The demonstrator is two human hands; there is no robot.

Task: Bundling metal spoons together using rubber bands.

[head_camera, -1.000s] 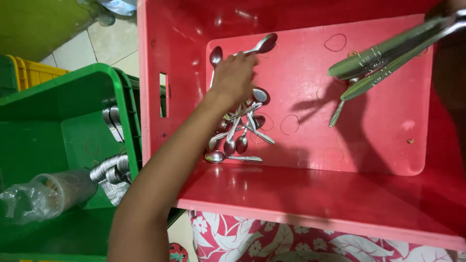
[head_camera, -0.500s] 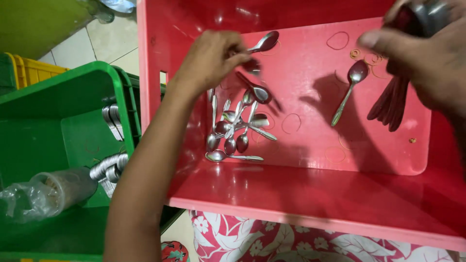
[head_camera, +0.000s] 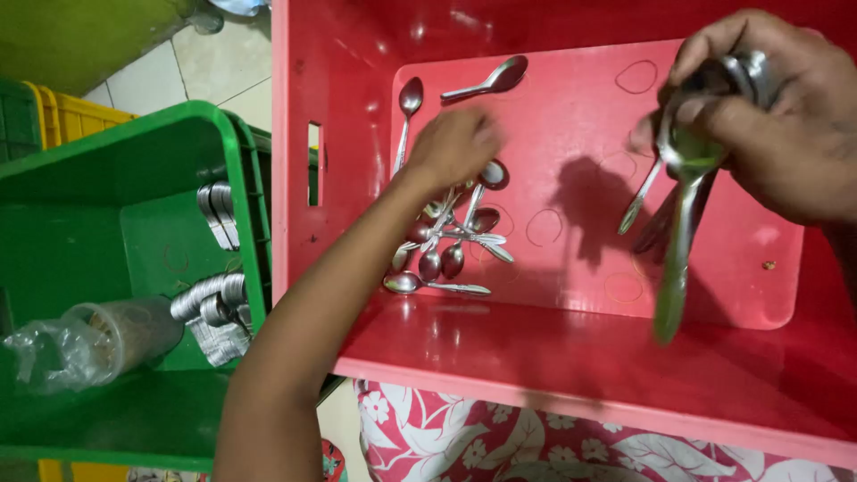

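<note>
Big red crate (head_camera: 571, 375) sits in the middle, with a heap of loose spoons (head_camera: 445, 245) on its floor toward the left wall. The left hand (head_camera: 455, 147) is down over the far end of that heap, fingers curled together, though you can't really tell if they've caught a spoon. The right hand (head_camera: 786, 116) is up at the far right, clamped on a bundle of spoons (head_camera: 683, 205) hanging handles-down. A green crate (head_camera: 134, 268) sits left, holding bundled cutlery.

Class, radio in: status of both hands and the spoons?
Left hand down on spoon pile. Right hand grips spoon bundle. Both over red crate; nothing blocking.
</note>
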